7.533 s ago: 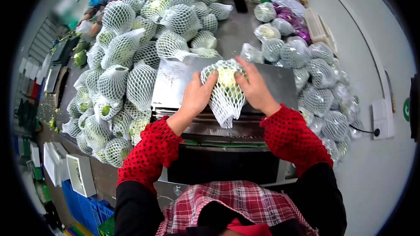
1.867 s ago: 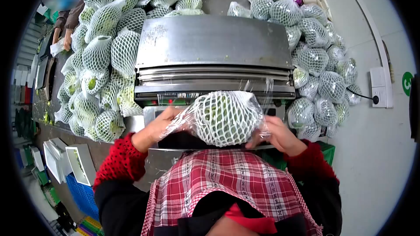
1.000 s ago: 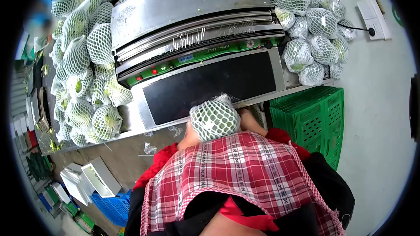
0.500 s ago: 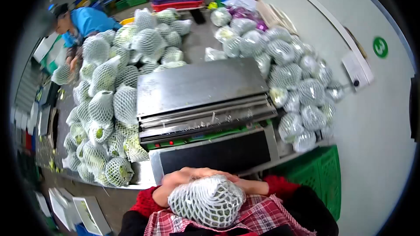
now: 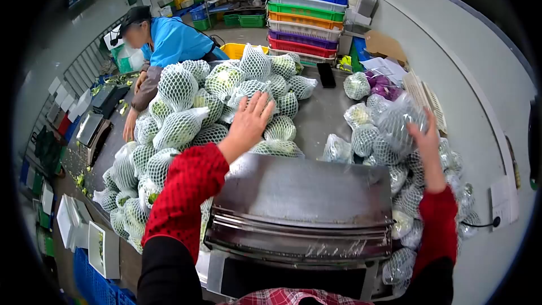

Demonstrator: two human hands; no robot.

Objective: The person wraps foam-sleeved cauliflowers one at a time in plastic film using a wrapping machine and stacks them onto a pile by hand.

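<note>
Wrapped vegetable [image 5: 400, 125] tops the pile [image 5: 412, 199] by the wall [image 5: 491, 79]; your right hand [image 5: 429, 149] grasps its side, seemingly against rolling. Your left hand [image 5: 247, 127], spread and empty, is over netted vegetables [image 5: 180, 128], contact unclear. The metal machine [image 5: 305, 189] apparently keeps both heaps apart.

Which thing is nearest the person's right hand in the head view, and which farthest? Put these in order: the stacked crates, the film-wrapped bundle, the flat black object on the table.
1. Film-wrapped bundle: at the right hand, on its left side.
2. Flat black object: ahead and to the left, on the table.
3. Stacked crates: farther back, at the far end.
</note>
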